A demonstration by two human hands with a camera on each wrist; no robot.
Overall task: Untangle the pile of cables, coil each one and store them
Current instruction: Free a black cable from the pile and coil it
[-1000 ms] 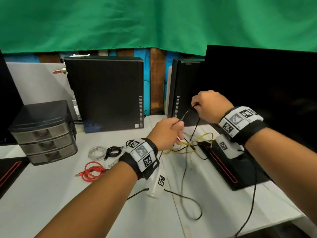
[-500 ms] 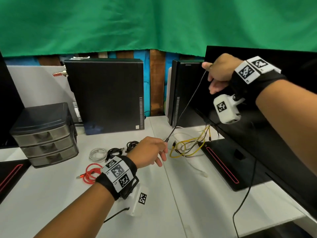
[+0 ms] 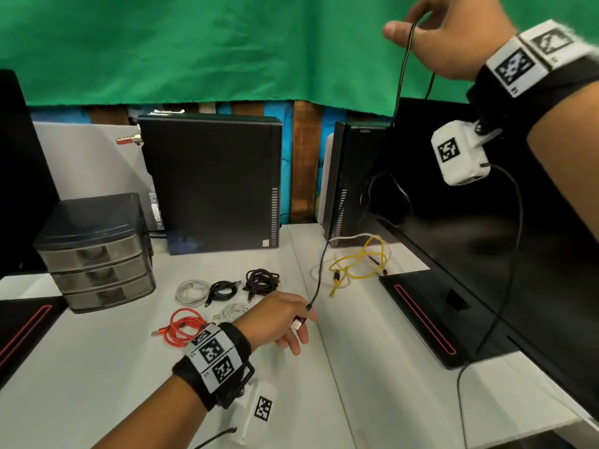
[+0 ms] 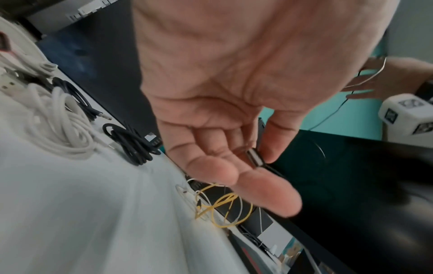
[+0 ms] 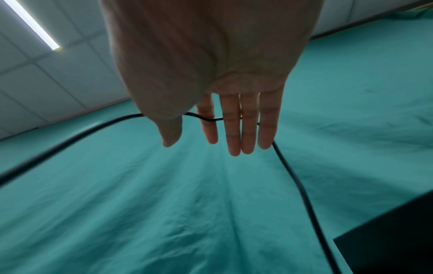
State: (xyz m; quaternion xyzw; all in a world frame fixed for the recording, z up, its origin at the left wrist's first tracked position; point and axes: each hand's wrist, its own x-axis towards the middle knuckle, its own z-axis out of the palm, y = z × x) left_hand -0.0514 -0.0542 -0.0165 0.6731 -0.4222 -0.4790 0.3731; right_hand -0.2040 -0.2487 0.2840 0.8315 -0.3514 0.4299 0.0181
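A thin black cable (image 3: pixel 319 277) runs taut from my left hand (image 3: pixel 299 322), low over the white table (image 3: pixel 97 384), up to my raised right hand (image 3: pixel 421 30). My left thumb and fingers pinch its silver plug (image 4: pixel 255 157). In the right wrist view the black cable (image 5: pixel 295 181) crosses the straight fingers of my right hand (image 5: pixel 201 146) and hangs down on both sides. A yellow cable (image 3: pixel 359 270) and a thin white cable (image 3: pixel 316 270) lie tangled at the monitor's foot.
Coiled cables lie left of my left hand: white (image 3: pixel 192 291), two black (image 3: pixel 223 289) (image 3: pixel 261 280), red (image 3: pixel 183 328). A grey drawer unit (image 3: pixel 97 254) stands at the left. Two black computer cases (image 3: pixel 214 186) (image 3: pixel 350 189) line the back. A monitor (image 3: pixel 486 254) fills the right.
My right hand has risen from table height to high at the upper right, drawing the black cable up. My left hand has come nearer and lower, holding the plug end.
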